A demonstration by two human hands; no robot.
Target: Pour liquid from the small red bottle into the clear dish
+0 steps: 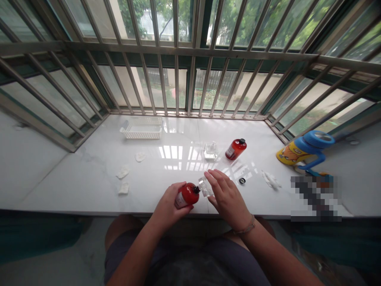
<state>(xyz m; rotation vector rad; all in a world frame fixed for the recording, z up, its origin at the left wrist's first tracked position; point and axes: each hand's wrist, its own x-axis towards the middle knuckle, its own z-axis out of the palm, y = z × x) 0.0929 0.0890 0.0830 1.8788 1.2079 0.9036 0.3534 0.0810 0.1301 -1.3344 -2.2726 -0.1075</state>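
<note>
My left hand [169, 204] grips a small red bottle [187, 194] with a white label, tipped on its side so its dark neck points right. My right hand [226, 194] holds a small clear glass container [205, 186] right at the bottle's mouth. Both are just above the near edge of the white marble sill [89, 186]. A loose black cap [242, 181] lies on the sill to the right of my right hand. A second red bottle [235, 149] with a black cap lies on its side farther back, beside another clear glass container [211, 151].
A white plastic basket [142, 128] stands at the back left. Crumpled white wipes [123, 172] lie at the left and another wipe [270, 179] at the right. A blue and yellow kids' cup [303, 150] lies at the right. Metal window bars [190, 79] close off the far side.
</note>
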